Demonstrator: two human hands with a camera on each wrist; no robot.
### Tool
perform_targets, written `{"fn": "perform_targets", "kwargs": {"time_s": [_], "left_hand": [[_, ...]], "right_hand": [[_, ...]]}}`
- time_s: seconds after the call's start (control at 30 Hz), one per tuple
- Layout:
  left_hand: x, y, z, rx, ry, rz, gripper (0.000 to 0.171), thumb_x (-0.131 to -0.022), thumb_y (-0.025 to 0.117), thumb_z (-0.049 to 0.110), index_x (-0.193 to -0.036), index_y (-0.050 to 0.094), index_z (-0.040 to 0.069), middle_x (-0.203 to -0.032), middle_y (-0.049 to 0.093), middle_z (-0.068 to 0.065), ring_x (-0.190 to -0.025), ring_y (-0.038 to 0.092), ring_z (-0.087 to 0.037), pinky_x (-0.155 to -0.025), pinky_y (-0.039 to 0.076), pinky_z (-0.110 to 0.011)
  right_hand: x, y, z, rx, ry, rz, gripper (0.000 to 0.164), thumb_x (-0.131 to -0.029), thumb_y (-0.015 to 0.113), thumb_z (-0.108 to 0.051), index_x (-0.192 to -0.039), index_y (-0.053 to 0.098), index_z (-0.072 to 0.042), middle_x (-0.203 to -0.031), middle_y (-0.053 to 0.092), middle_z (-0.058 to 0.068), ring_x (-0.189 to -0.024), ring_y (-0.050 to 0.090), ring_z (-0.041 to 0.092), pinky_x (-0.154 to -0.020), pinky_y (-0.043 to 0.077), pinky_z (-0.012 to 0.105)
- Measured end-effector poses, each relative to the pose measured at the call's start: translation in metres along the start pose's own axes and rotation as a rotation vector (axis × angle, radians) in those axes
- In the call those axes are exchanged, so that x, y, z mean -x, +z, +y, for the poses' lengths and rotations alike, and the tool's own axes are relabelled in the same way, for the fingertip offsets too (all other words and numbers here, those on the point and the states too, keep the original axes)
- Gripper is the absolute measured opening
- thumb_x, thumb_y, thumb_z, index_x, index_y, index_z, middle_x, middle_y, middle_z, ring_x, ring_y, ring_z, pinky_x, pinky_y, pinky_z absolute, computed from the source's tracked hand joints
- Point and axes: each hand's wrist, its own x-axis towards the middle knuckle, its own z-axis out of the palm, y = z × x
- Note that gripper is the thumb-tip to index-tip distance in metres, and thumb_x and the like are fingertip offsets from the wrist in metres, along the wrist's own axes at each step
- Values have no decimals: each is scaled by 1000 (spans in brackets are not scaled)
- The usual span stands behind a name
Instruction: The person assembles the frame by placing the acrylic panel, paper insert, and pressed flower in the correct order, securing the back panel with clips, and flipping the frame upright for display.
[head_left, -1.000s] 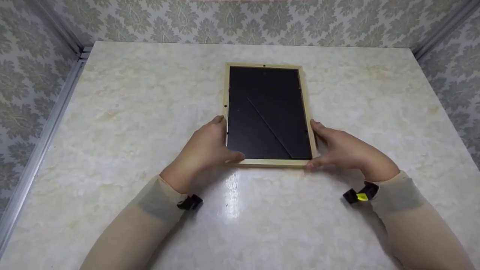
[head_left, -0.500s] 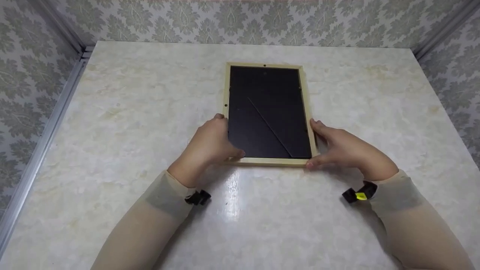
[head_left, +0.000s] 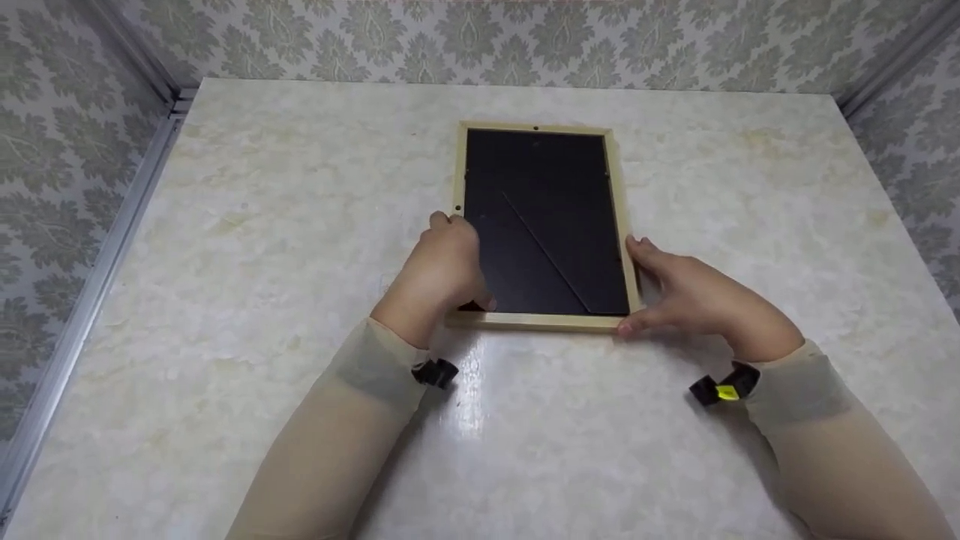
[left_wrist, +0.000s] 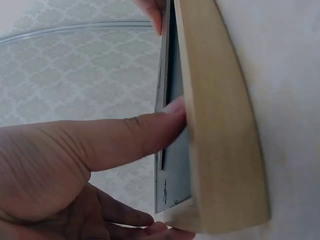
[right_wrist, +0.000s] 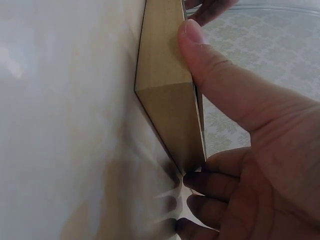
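A picture frame (head_left: 547,322) lies back up on the table, with a pale wooden rim and a black backing board (head_left: 547,172). A diagonal line crosses the board's lower half. My left hand (head_left: 442,266) grips the near left corner. In the left wrist view its thumb (left_wrist: 135,135) presses at the inner edge of the near rail (left_wrist: 220,125), and the other fingers meet the left side. Around the near right corner, my right hand (head_left: 690,296) holds the frame. Its thumb (right_wrist: 215,70) lies against the near rail, while its fingers (right_wrist: 212,185) touch the right side.
The marbled white table (head_left: 300,187) surrounds the frame on all sides. Patterned wall panels (head_left: 510,41) stand behind it and at both sides. A metal rail (head_left: 82,322) runs along the left edge. Black straps (head_left: 435,373) sit on both wrists.
My left hand has moved right and slightly up, turning over the frame's near left corner, with its thumb now further inside the rim. The right hand keeps its hold on the frame.
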Motion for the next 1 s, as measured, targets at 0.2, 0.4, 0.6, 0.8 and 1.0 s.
{"fn": "perform_targets", "kwargs": {"time_s": [0.2,0.4,0.6,0.8,1.0], "left_hand": [[-21,-9,6,-87,-27,-103,111,-73,110,34,-154,51,-16,-153,38,-28,-120,66,-35,-104,64,-41],[-14,-19,-15,91,40,-135,118,-82,104,36,-167,36,-11,-162,30,-28,-131,65,-36,-118,59,-43],[-27,-25,-48,350,15,-106,116,-101,83,51,-179,15,-2,-181,28,-29,-149,60,-43,-129,49,-51],[-38,-19,-59,389,18,-57,96,-109,72,47,-177,27,-2,-174,49,-25,-148,63,-39,-127,51,-54],[-45,-13,-51,410,53,-8,75,-112,68,36,-172,40,-1,-162,62,-24,-144,66,-39,-122,55,-55]], "right_hand": [[1,-5,-1,13,-17,13,144,-83,100,-56,-182,8,-6,-190,8,23,-177,4,48,-141,17,68],[2,-2,-25,8,37,68,127,-97,81,-70,-183,9,-9,-191,5,22,-177,5,49,-140,15,73],[-26,-2,-69,76,78,146,117,-100,75,-72,-181,22,-7,-187,23,24,-173,20,49,-138,28,69],[-51,6,-87,85,120,166,117,-95,91,-51,-178,28,1,-179,38,26,-169,31,47,-139,33,61],[-51,14,-82,36,143,270,109,-93,94,-46,-173,39,4,-161,55,24,-159,46,45,-134,42,57]]}}
